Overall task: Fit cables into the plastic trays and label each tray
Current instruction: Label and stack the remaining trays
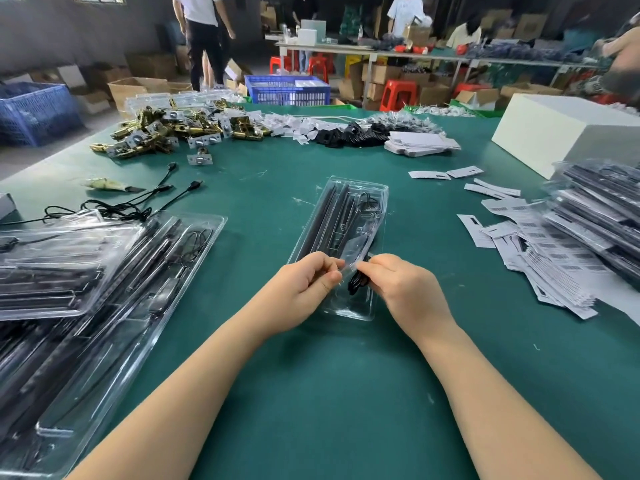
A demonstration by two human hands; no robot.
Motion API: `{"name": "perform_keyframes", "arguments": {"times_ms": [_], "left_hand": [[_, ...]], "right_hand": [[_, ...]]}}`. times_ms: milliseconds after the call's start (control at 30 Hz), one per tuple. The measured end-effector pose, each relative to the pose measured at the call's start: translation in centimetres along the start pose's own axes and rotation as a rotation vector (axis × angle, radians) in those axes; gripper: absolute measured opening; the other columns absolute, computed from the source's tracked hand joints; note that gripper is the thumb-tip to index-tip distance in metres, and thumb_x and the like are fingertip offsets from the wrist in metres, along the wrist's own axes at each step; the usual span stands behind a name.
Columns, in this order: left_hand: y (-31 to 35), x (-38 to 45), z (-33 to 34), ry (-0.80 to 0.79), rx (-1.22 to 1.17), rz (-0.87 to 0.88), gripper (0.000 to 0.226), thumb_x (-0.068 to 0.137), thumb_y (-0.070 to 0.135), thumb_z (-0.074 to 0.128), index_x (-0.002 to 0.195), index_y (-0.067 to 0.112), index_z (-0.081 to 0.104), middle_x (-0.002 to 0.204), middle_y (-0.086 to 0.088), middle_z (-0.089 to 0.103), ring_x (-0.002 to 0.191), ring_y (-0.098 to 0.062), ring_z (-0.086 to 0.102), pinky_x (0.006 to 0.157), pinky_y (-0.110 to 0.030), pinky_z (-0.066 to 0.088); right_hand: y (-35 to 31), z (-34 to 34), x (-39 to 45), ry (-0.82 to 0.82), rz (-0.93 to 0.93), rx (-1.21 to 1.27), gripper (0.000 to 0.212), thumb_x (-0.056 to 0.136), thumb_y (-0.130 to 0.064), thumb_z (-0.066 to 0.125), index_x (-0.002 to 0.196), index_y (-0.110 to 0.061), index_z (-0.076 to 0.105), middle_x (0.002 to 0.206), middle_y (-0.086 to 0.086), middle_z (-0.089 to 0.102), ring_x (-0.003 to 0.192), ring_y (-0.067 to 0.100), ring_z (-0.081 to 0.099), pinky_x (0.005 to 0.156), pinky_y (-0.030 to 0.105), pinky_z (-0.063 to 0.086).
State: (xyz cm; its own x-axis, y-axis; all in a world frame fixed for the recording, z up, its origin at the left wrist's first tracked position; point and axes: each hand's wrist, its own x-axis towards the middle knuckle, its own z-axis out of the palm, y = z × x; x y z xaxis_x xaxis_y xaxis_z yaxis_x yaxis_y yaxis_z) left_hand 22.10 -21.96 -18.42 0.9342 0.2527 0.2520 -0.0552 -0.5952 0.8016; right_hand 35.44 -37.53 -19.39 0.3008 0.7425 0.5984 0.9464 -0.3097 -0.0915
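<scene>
Green desk (311,393), clear tray (349,202) centre, left hand (304,282) and right hand (398,285) grip pinching black cable (356,284) over tray's near end

table (311,393) green | tray (367,192) clear | cable (356,284) black | labels (554,258) white, black barcodes

Green table (311,393); blue crates (287,90); red stools (398,95)

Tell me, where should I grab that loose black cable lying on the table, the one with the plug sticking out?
Probably pinch the plug end of the black cable from above. It is the stiff, wider part and lies apart on bare green table, while the rest trails into a tangle beside the stacked trays.
</scene>
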Motion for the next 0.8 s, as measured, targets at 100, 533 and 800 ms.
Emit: {"name": "perform_keyframes", "arguments": {"times_ms": [100, 533, 800], "left_hand": [[0.1, -0.1, 0.0, -0.014, 0.014, 0.023, 0.023, 0.099, 0.026, 0.051, 0.077, 0.034, 0.045, 0.12, 0.011, 0.064, 0.077, 0.013, 0.055, 0.067, -0.009, 0.036], [0.6, -0.1, -0.2, -0.013, -0.011, 0.053, 0.025, 0.097, 0.035, 0.049, 0.075, 0.046, 0.043, 0.096, 0.037, 0.061, 0.11, -0.036, 0.057, 0.079, -0.048, 0.05], [0.1, -0.1, 0.0, 0.021, -0.037, 0.018, 0.022, 0.099, 0.027, 0.051, 0.078, 0.031, 0.047, 0.111, 0.033, 0.062, 0.092, -0.023, 0.06, 0.078, -0.033, 0.048]], "right_hand": [[0.0, -0.1, 0.0, -0.027, -0.063, -0.029, 0.034, 0.066, 0.009, 0.081, 0.098, -0.003, 0.076, 0.081, 0.011, 0.071, 0.057, 0.03, 0.064, 0.042, 0.033, 0.051], [0.2, -0.7, 2.1, -0.333, -0.233, -0.17, 0.021, 0.087, 0.001, 0.063, 0.1, -0.012, 0.074, 0.081, 0.004, 0.067, 0.064, 0.028, 0.065, 0.049, 0.032, 0.052], [0.2, -1.0, 2.9, -0.537, -0.214, -0.316, 0.037, 0.105, -0.019, 0.032, 0.135, -0.028, 0.051, 0.125, -0.004, 0.054, 0.106, 0.021, 0.057, 0.078, 0.033, 0.049]]}}
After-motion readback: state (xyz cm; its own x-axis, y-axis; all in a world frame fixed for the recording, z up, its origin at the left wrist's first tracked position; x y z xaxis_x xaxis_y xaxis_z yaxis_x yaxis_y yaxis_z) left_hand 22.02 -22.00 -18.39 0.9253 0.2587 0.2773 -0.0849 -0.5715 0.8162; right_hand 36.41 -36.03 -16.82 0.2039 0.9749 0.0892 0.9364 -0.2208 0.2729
